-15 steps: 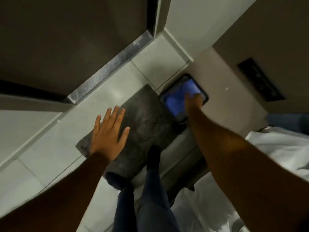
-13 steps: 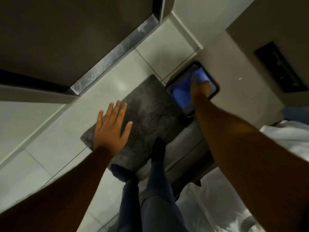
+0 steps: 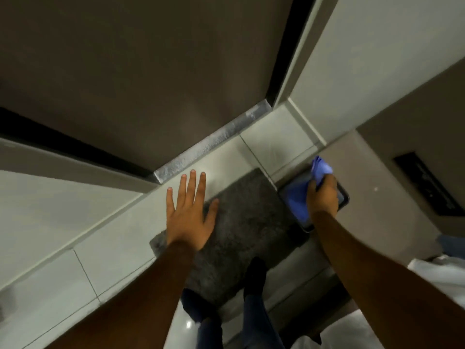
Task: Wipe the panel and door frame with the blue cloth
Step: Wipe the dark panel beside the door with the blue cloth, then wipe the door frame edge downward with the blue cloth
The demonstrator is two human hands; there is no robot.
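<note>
My right hand (image 3: 323, 196) grips the blue cloth (image 3: 298, 201) and presses it onto a dark, rounded panel (image 3: 342, 197) set low in the beige wall at the right. Part of the cloth sticks up above my fingers. My left hand (image 3: 190, 210) hovers flat with fingers spread, holding nothing, over the floor to the left of the panel. The dark brown door (image 3: 141, 84) fills the upper left, and its pale door frame (image 3: 299, 59) runs up the right of it.
A grey bath mat (image 3: 249, 222) lies on the pale floor tiles, with my feet in dark socks at its near edge. A metal threshold strip (image 3: 211, 144) runs under the door. A black slotted wall fitting (image 3: 427, 185) sits at the right; white bedding lies at the lower right.
The view has tilted up towards the door. My right hand has slid along the panel, bunching the cloth so that an end sticks up. My left hand stays spread.
</note>
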